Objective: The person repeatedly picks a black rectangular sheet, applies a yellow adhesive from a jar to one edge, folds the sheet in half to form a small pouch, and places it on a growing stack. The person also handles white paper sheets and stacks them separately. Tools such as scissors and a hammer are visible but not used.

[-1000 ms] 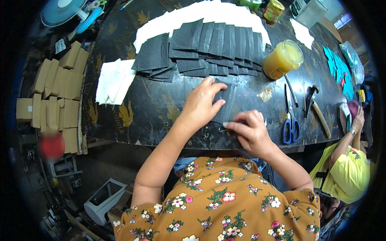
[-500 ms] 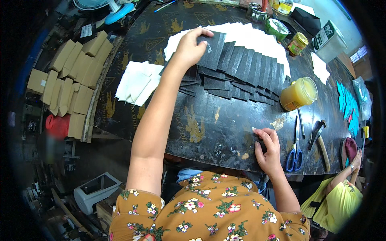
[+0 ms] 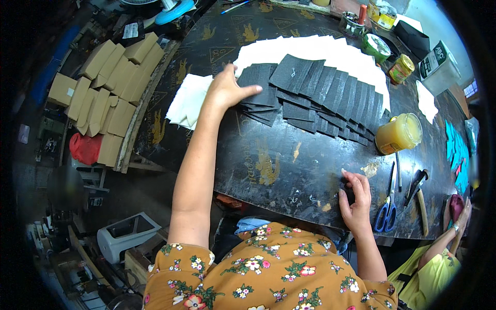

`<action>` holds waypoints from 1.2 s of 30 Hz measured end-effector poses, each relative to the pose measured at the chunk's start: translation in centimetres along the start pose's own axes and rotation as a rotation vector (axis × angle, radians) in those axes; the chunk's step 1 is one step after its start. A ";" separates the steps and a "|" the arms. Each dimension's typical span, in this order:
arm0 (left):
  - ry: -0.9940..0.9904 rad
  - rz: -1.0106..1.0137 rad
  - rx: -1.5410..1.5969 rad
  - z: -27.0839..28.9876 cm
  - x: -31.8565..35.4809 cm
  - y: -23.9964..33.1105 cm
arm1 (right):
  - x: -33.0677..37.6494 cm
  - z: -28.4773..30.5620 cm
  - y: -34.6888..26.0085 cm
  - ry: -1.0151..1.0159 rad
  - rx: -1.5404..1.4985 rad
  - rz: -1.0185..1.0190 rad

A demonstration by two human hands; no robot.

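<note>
My left hand (image 3: pixel 225 92) is at the left end of the dark grey, felt-like pieces, its thumb stretched over a small stack (image 3: pixel 257 80) of them and its fingers at the stack's far left edge. It is open. Right of that stack, a fanned row of overlapping dark pieces (image 3: pixel 326 88) curves across the table, with a small whitish mark on its leftmost piece. White sheets (image 3: pixel 310 49) fan out behind the row, and more white pieces (image 3: pixel 188 101) lie beside my left wrist. My right hand (image 3: pixel 356 200) rests near the table's front edge, open, fingers loosely curled, with nothing visible in it.
Right of the row stands a jar of yellowish paste (image 3: pixel 399 134). Blue-handled scissors (image 3: pixel 386 209) and a hammer (image 3: pixel 419 199) lie near my right hand. Folded cardboard boxes (image 3: pixel 111 77) are at the left. At the lower right is another person's arm (image 3: pixel 439 237).
My left hand has let go of the marked dark piece, which now lies at the left end of the fanned row. The hand has moved left to the small stack. The view has shifted slightly.
</note>
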State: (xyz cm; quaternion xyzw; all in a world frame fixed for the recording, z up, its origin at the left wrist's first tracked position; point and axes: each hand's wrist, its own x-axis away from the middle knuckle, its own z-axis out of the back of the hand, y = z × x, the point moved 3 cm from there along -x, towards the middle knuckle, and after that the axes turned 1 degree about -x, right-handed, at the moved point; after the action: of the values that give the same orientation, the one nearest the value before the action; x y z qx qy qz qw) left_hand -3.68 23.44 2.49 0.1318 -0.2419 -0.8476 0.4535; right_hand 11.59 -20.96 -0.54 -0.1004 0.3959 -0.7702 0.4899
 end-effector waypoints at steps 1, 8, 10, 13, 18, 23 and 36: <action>-0.020 -0.011 -0.012 -0.5 0.6 -0.1 | 0.0 0.0 -0.1 0.011 -0.002 0.030; -0.002 0.049 0.076 -1.1 3.6 -0.5 | -0.1 0.2 -0.5 0.009 -0.056 0.052; 0.020 -0.049 0.130 -0.4 4.8 -1.1 | -0.4 1.3 -0.8 -0.006 -0.069 0.041; 0.114 -0.085 0.150 0.4 7.1 -2.7 | -1.8 5.6 -1.1 0.072 0.042 0.026; 0.539 -0.297 0.002 0.3 8.4 -2.9 | -7.8 14.9 -0.6 0.433 0.695 0.230; 0.523 -0.126 0.283 -0.3 7.8 -3.2 | -11.8 15.8 0.6 0.235 0.915 0.070; 0.773 -0.409 0.312 0.3 7.7 -1.8 | -6.1 16.4 -1.3 0.460 0.745 0.234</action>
State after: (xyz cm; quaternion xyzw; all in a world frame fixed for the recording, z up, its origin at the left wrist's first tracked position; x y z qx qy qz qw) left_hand -9.37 18.03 1.77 0.5499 -0.1487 -0.7618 0.3085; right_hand 22.62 -23.97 12.75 0.3021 0.1990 -0.8018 0.4757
